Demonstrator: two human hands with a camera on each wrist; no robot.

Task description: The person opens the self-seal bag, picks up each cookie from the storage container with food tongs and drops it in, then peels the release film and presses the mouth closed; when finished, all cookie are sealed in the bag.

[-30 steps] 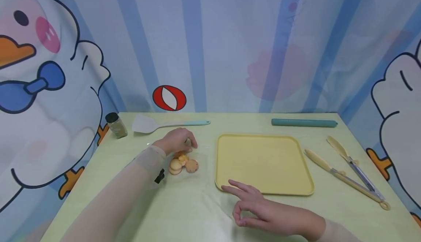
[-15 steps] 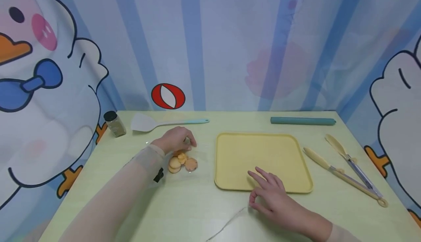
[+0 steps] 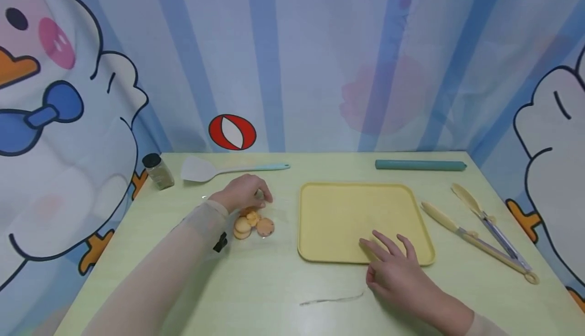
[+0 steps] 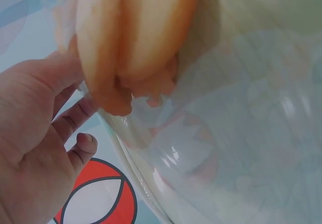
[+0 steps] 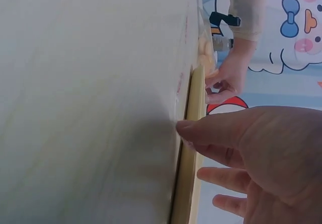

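Note:
A clear plastic bag (image 4: 251, 148) lies on the table, with round cookies (image 3: 265, 227) and a small yellow flower-shaped piece (image 3: 253, 218) inside. Bread-like pieces (image 4: 151, 27) show large through the film in the left wrist view. My left hand (image 3: 244, 192) pinches the bag's far side, above the cookies. In front of the yellow tray (image 3: 365, 186), my right hand (image 3: 402, 280) pinches the bag's near edge (image 3: 331, 300) between thumb and index finger. Its other fingers spread over the tray's front rim. Most of the film's outline is too transparent to follow.
At the back left stand a black-capped shaker jar (image 3: 158, 172) and a spatula (image 3: 198, 170) lying flat. A teal rolled tube (image 3: 420, 165) lies at the back right. Tongs (image 3: 475, 239) lie spread right of the tray. A printed curtain (image 3: 311, 62) hangs behind.
My right hand has moved to the right, drawing the bag's near edge with it; that edge now runs more level. My left hand stays in place over the cookies.

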